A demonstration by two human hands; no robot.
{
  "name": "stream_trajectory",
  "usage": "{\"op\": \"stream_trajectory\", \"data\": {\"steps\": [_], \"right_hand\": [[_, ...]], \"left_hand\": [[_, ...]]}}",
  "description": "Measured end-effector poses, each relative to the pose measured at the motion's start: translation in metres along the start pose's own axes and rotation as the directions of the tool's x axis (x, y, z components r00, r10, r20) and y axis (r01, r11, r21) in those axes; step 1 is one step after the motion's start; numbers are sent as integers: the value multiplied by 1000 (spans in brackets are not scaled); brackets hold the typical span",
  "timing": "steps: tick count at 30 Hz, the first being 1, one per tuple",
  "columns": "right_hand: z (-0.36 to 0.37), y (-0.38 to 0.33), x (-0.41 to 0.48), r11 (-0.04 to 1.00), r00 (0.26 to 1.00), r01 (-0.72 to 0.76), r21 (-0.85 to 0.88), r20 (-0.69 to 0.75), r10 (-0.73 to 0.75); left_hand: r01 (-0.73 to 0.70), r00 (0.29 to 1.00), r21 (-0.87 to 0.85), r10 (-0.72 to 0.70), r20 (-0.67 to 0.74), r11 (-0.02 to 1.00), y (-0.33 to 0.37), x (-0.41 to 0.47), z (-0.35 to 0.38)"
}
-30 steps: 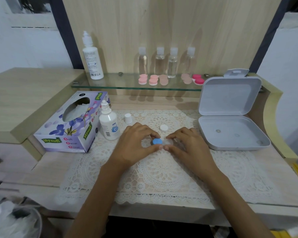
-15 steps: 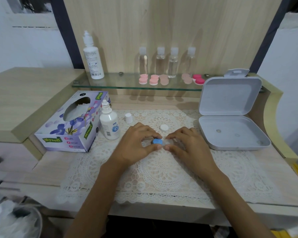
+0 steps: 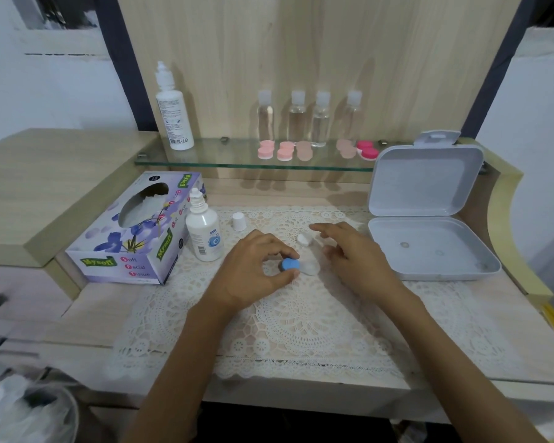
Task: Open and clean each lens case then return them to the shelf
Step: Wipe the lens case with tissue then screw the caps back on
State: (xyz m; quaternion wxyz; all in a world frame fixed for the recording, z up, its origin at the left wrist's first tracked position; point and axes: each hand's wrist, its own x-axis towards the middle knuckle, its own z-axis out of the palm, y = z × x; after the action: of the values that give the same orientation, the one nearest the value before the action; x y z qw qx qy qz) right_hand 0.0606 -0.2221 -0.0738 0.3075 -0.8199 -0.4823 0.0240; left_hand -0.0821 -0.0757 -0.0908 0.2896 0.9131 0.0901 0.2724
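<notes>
The lens case (image 3: 302, 267) now being worked on lies on the lace mat (image 3: 301, 318), in the middle of the desk, between the two hands. Its long axis runs left to right. The blue cap (image 3: 290, 264) sits on its left end, and the clear cup (image 3: 311, 269) on its right end is uncovered.

The left hand (image 3: 253, 273) pinches the blue cap between thumb and forefinger, so it also holds the case in place. The right hand (image 3: 354, 254) is over the mat just right of the case, with fingers spread and holding nothing; it is a little blurred. A loose white cap (image 3: 304, 239) lies just on the far side of the case, near the right fingertips. I cannot tell if a finger touches it. I judge the right hand is the nearer one for this cap and for the open cup.

By count:
- On the far glass shelf (image 3: 205, 161) there are five more cases (image 3: 285, 150), four clear bottles (image 3: 296, 118) and one tall white bottle (image 3: 173, 113).
- On the desk there are one small white bottle (image 3: 203, 233), its little cap (image 3: 238, 221) beside it, one tissue box (image 3: 135, 231) at the left and one open grey box (image 3: 429, 247) at the right.
</notes>
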Motion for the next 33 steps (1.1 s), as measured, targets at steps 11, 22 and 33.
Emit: {"op": "stream_trajectory", "data": {"steps": [11, 22, 33], "right_hand": [[14, -3, 12, 993, 994, 99, -66, -49, -103], [-4, -4, -2, 920, 998, 14, 392, 50, -37], [-9, -3, -4, 935, 992, 60, 350, 86, -96]], "left_hand": [[13, 1000, 2, -13, 23, 1000, 1, 0, -2], [11, 1000, -26, -10, 19, 1000, 1, 0, -2], [25, 1000, -49, -24, 19, 999, 1, 0, -2]]}}
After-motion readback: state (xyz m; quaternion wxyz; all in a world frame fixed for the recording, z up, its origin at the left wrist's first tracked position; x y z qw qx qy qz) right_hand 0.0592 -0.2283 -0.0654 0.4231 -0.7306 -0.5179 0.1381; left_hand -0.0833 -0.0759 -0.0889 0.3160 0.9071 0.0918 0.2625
